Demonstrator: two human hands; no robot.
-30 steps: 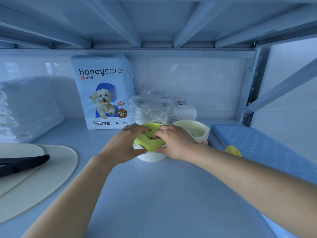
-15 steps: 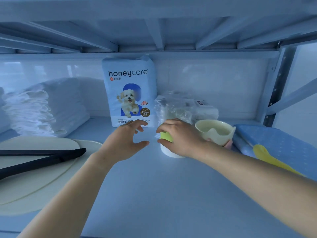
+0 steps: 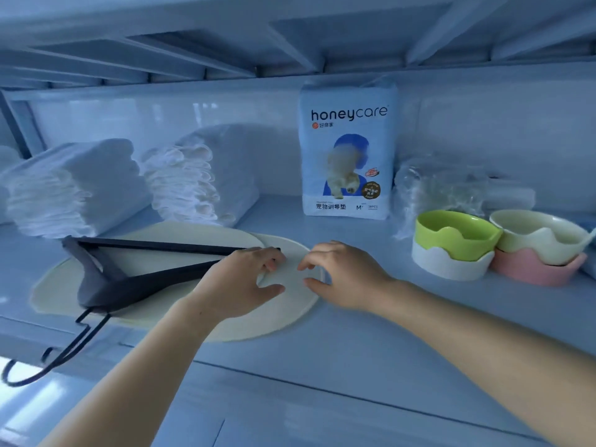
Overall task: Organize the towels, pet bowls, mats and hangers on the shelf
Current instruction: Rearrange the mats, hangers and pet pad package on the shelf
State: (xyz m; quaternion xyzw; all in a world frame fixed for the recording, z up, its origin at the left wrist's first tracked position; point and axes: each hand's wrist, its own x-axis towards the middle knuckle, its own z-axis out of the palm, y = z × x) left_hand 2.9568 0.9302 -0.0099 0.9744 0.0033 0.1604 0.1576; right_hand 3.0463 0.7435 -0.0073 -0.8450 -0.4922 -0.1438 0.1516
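Two stacks of folded white towels [image 3: 74, 188] are counted. Four pet bowls [image 3: 458, 233] are recorded, nested in two pairs. Two overlapped cream mats [image 3: 283, 304] are noted. At least two black hangers [image 3: 129, 279] are noted. One honeycare pack [image 3: 348, 150] is recorded.

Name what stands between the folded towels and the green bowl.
In the head view, the honeycare pack stands upright between the folded towels and the green bowl.

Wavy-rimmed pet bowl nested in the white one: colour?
Lime green. The wavy-rimmed green pet bowl sits in the white scalloped bowl; the head view shows it best.
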